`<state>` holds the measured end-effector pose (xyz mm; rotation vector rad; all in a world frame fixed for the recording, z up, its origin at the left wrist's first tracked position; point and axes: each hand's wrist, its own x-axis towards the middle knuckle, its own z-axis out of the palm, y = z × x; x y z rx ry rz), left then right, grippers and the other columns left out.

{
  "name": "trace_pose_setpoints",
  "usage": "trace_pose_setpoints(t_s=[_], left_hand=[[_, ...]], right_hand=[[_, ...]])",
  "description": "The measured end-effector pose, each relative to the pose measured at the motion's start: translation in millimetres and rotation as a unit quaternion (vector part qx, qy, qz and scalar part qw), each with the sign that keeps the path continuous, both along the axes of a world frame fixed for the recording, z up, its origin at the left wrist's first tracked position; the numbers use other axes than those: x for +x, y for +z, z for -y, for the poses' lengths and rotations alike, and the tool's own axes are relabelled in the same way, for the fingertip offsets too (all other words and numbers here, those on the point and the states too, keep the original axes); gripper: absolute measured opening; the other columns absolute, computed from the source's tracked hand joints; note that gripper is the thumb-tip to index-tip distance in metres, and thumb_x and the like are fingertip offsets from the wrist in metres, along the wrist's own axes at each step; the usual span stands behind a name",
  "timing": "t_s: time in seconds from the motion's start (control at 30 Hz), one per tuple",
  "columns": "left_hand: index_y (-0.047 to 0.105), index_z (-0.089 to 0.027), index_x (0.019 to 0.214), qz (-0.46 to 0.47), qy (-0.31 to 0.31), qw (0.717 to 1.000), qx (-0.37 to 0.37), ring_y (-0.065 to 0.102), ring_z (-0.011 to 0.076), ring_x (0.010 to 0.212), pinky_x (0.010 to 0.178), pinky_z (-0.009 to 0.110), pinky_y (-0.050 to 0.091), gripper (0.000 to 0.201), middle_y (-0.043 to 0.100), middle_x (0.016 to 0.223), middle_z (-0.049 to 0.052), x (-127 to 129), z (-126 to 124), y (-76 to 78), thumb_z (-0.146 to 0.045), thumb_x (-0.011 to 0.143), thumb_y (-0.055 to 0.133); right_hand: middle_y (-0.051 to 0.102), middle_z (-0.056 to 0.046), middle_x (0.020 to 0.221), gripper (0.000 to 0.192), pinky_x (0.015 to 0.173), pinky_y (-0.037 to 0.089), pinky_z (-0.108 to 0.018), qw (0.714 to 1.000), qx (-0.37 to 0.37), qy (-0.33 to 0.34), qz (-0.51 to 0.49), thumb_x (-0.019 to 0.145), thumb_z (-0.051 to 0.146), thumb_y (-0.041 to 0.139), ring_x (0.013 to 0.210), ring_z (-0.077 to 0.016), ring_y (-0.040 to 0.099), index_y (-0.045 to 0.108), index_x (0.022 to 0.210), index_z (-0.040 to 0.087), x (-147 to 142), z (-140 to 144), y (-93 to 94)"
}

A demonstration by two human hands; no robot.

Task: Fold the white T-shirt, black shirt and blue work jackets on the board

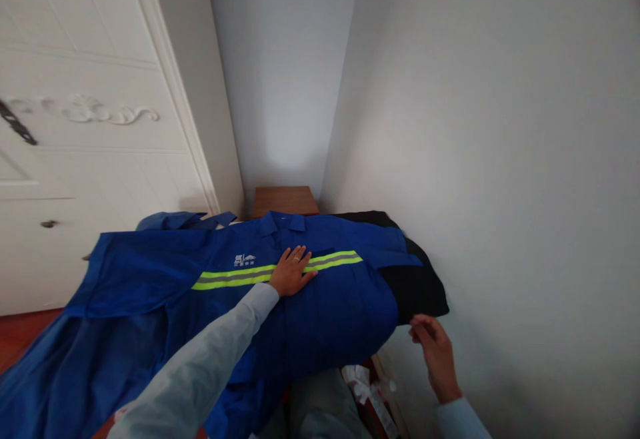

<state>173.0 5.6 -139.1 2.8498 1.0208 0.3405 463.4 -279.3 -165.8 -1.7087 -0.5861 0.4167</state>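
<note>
The surface that carries the clothes is almost wholly hidden under cloth, so its kind cannot be told. A blue work jacket (320, 306) with a yellow-green reflective stripe (240, 276) lies spread across it, front up, its near side hanging down. A black garment (420, 286) lies beside it against the wall. A small wooden stand (284, 200) sits just behind.

The jacket (325, 306) is bright blue, crossed by a yellow-green stripe (235, 278) with a grey band along its middle, and carries a small white logo (245, 260). A black cloth (420, 286) lies beside it. The sleeves (210, 366) are pale grey-blue, the door (90, 132) white, the stand (285, 200) brown.
</note>
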Motion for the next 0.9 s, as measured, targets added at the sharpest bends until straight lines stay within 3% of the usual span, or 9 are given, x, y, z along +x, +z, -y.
trace_pose_setpoints(t_s=[0.07, 0.13, 0.27, 0.33, 0.43, 0.53, 0.63, 0.8, 0.9], left_hand=[[0.043, -0.014, 0.149, -0.001, 0.000, 1.000, 0.001, 0.029, 0.0300, 0.148, 0.122, 0.050, 0.019, 0.075, 0.037, 0.158, 0.017, 0, 0, 0.7, -0.064, 0.098, 0.024], [0.044, -0.014, 0.149, -0.001, 0.001, 1.000, -0.001, 0.029, 0.0303, 0.148, 0.122, 0.051, 0.019, 0.074, 0.037, 0.157, 0.017, 0, 1, 2.1, -0.064, 0.098, 0.026], [0.045, -0.014, 0.148, -0.006, 0.004, 1.000, -0.003, 0.029, 0.0299, 0.149, 0.122, 0.050, 0.019, 0.073, 0.037, 0.157, 0.017, 1, 2, 5.1, -0.064, 0.098, 0.026], [0.045, -0.014, 0.148, -0.005, 0.005, 1.000, -0.004, 0.029, 0.0296, 0.149, 0.122, 0.050, 0.019, 0.073, 0.038, 0.157, 0.016, 1, 2, 5.7, -0.064, 0.098, 0.027], [0.045, -0.014, 0.148, -0.006, 0.007, 1.000, -0.005, 0.029, 0.0300, 0.148, 0.122, 0.051, 0.019, 0.074, 0.037, 0.157, 0.016, 1, 1, 5.1, -0.064, 0.097, 0.028], [0.044, -0.013, 0.149, -0.008, 0.006, 1.000, -0.003, 0.029, 0.0300, 0.148, 0.122, 0.050, 0.020, 0.075, 0.037, 0.158, 0.017, 2, 0, 3.0, -0.065, 0.097, 0.028], [0.045, -0.014, 0.148, -0.001, 0.007, 1.000, 0.000, 0.030, 0.0296, 0.148, 0.121, 0.049, 0.020, 0.074, 0.038, 0.157, 0.016, 2, -1, 0.9, -0.065, 0.097, 0.028], [0.047, -0.015, 0.147, 0.011, 0.008, 1.000, 0.004, 0.032, 0.0294, 0.147, 0.121, 0.049, 0.020, 0.075, 0.040, 0.156, 0.016, 2, -2, -0.5, -0.066, 0.096, 0.028], [0.046, -0.013, 0.148, 0.005, 0.007, 1.000, 0.000, 0.031, 0.0299, 0.148, 0.121, 0.050, 0.020, 0.076, 0.039, 0.156, 0.017, 3, -2, 0.3, -0.066, 0.096, 0.027]], right_hand=[[0.070, -0.006, 0.083, 0.040, 0.072, 0.055, -0.037, 0.998, -0.029, 0.043, -0.031, 0.065, 0.054, 0.074, 0.081, -0.0254, 0.067, 0.066, 0.085, 0.020, -19, 18, -33.5], [0.072, -0.010, 0.101, 0.050, 0.087, 0.054, -0.045, 0.994, -0.054, 0.071, -0.058, 0.054, 0.053, 0.079, 0.102, -0.0334, 0.066, 0.067, 0.091, 0.021, -31, 25, -61.7], [0.062, -0.015, 0.134, 0.079, 0.109, 0.039, -0.053, 0.985, -0.081, 0.121, -0.092, 0.050, 0.054, 0.083, 0.131, -0.0388, 0.050, 0.064, 0.119, 0.022, -42, 17, -88.0], [0.061, -0.016, 0.136, 0.083, 0.110, 0.038, -0.053, 0.978, -0.066, 0.158, -0.121, 0.052, 0.056, 0.083, 0.131, -0.0384, 0.051, 0.063, 0.124, 0.021, -46, 11, -85.8], [0.071, -0.017, 0.120, 0.070, 0.107, 0.041, -0.053, 0.953, -0.080, 0.239, -0.171, 0.057, 0.059, 0.083, 0.118, -0.0387, 0.061, 0.070, 0.111, 0.017, -49, 11, -72.6], [0.075, -0.016, 0.107, 0.061, 0.106, 0.042, -0.054, 0.904, -0.094, 0.324, -0.262, 0.061, 0.059, 0.083, 0.110, -0.0377, 0.066, 0.073, 0.102, 0.015, -49, 27, -59.8], [0.075, -0.017, 0.107, 0.066, 0.104, 0.043, -0.054, 0.862, -0.071, 0.350, -0.360, 0.055, 0.058, 0.087, 0.109, -0.0374, 0.067, 0.074, 0.105, 0.017, -46, 50, -51.8], [0.075, -0.017, 0.109, 0.059, 0.107, 0.042, -0.051, 0.876, -0.076, 0.294, -0.374, 0.061, 0.055, 0.086, 0.107, -0.0348, 0.069, 0.076, 0.103, 0.016, -44, 68, -48.1], [0.074, -0.017, 0.111, 0.058, 0.107, 0.042, -0.051, 0.879, -0.086, 0.304, -0.356, 0.065, 0.056, 0.084, 0.106, -0.0335, 0.069, 0.075, 0.106, 0.016, -46, 73, -57.5]])
